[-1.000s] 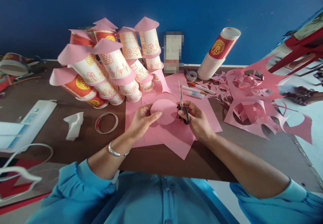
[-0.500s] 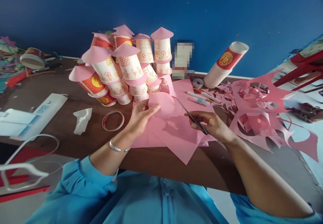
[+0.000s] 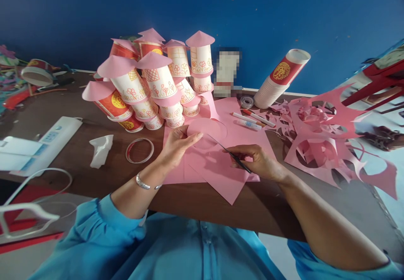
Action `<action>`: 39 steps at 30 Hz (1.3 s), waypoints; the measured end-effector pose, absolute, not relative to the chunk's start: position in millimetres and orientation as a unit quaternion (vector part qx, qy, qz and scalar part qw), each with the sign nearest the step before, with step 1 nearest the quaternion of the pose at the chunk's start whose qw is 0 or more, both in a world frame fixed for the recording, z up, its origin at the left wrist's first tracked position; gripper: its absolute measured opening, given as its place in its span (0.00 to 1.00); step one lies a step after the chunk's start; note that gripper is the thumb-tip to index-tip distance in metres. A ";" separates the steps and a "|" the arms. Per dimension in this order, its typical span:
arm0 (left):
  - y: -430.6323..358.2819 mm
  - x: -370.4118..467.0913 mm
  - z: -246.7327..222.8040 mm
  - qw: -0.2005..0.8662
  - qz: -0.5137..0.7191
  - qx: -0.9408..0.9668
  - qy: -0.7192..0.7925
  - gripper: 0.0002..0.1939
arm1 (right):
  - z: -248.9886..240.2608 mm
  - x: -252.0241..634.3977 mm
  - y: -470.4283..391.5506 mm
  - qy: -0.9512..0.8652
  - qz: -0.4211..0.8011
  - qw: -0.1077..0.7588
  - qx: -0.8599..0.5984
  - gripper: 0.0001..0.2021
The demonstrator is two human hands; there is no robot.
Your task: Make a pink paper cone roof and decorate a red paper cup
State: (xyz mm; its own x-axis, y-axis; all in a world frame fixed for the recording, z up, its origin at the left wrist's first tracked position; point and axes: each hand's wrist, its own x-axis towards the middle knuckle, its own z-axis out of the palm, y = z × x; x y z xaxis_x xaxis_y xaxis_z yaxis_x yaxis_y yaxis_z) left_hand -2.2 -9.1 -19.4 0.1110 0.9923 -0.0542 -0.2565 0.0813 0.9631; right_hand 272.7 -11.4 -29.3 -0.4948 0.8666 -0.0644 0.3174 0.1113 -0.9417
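Observation:
My left hand [image 3: 177, 144] pinches the left edge of a round pink paper disc [image 3: 206, 129] between thumb and fingers. In my right hand [image 3: 257, 161] is a pair of scissors [image 3: 235, 158] with black handles. Their blades point up and left and lie across the disc's lower part, close to my left thumb. A curved strip of pink paper hangs along the disc's right side. Beneath both hands lie flat sheets of pink paper [image 3: 221, 183] on the brown table [image 3: 132, 198].
Several decorated paper-cup towers [image 3: 158, 80] with pink cone roofs stand behind my left hand. Pink paper scraps [image 3: 322, 132] pile up at the right. A cup stack [image 3: 273, 86], markers [image 3: 259, 118], a glue stick [image 3: 248, 124] and tape rolls [image 3: 139, 150] are also on the table.
My right hand has moved left and slightly down, bringing the scissor blades from the disc's upper right side to its lower edge. My left hand still holds the disc.

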 end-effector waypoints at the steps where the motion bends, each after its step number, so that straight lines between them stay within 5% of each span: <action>1: -9.1 -2.5 -19.7 0.606 0.516 0.436 0.421 0.17 | -30.0 272.6 -11.6 -0.694 0.515 0.269 -0.425 0.21; 15: -9.9 -4.1 -17.4 0.600 0.499 0.451 0.433 0.17 | -29.4 272.2 -15.8 -0.664 0.563 0.266 -0.414 0.17; 39: -10.4 -3.7 -13.5 0.609 0.507 0.437 0.424 0.16 | -30.5 274.6 -16.9 -0.638 0.595 0.245 -0.423 0.26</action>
